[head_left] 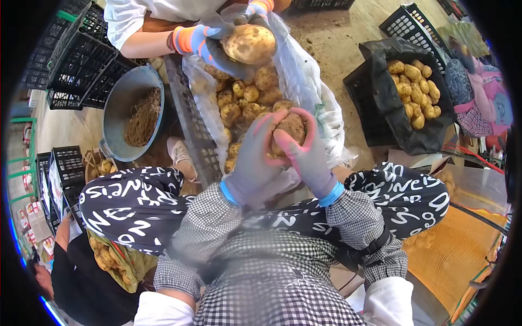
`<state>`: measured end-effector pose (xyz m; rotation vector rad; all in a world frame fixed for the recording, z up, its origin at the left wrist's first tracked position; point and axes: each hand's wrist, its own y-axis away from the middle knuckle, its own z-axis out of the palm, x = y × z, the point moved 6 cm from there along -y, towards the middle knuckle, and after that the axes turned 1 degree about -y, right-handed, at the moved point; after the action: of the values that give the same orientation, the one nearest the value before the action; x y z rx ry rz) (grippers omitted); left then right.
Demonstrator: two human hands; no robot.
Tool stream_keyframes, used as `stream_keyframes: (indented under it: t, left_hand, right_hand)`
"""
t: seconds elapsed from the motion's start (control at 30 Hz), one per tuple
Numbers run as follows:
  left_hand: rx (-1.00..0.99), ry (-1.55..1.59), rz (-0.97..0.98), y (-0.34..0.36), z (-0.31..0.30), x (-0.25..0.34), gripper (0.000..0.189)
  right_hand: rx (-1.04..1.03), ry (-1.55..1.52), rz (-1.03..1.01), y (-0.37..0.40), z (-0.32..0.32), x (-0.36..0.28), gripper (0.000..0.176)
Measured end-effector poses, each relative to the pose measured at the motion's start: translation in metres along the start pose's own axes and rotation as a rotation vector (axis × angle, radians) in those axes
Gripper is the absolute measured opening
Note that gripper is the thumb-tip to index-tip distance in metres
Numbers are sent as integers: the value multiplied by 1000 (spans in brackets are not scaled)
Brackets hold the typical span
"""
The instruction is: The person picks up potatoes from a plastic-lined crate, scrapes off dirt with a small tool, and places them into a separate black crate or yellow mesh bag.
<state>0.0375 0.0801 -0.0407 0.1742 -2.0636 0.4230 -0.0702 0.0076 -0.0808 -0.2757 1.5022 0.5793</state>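
Note:
Between my two gloved hands sits a brown, soil-coated potato (292,128). My left hand (255,155), in a grey glove with pink fingers, curls around its left side. My right hand (310,155), gloved alike, wraps the right side with the thumb across the front. Both hands are closed on it, over the near part of a black crate (187,117) lined with clear plastic (304,70). Dirt-specked potatoes (239,100) fill the crate under my hands. Across from me, a co-worker's orange-and-blue gloved hands hold a large pale potato (251,44).
On the left stands a blue-grey tub (117,117) with loose soil (144,119) inside. Black crates (89,60) are stacked behind it. At right, a black-lined crate (375,103) holds cleaner potatoes (416,89). An orange mesh sack (451,255) lies near my right side.

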Motion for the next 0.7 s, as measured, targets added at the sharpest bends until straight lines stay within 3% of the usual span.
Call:
stream_keyframes:
  t: [0.1, 0.13, 0.17, 0.23, 0.37, 0.43, 0.5, 0.6, 0.7]
  left_hand:
    - [0, -85, -10, -4, -1, -4, 84]
    - [-17, -9, -136, 1, 2, -17, 85]
    - [-44, 72, -282, 10, 6, -28, 85]
    - [-101, -12, -212, 9, -2, -15, 83]
    - [-219, -22, -205, 8, -4, -6, 81]
    - [-173, -98, 72, 7, -5, 4, 80]
    - [-169, -20, 78, 11, -3, -4, 79]
    - [-230, 300, -212, 13, 2, -26, 78]
    - [-267, 532, -310, 14, 1, -30, 79]
  right_hand:
    - [-26, 204, -111, -8, -3, -3, 63]
    - [-28, 337, -168, -9, -3, -5, 61]
    - [-77, 303, -94, -7, 1, -10, 57]
    - [-178, 239, 63, -6, 5, -28, 49]
    - [-238, 368, -46, -11, 1, -15, 34]
    - [-250, 274, -25, -10, -1, 5, 30]
    - [-226, 232, 68, -17, -8, 19, 30]
    - [-198, 239, 190, -17, -10, 14, 28]
    - [-160, 72, 143, -21, -11, 21, 26]
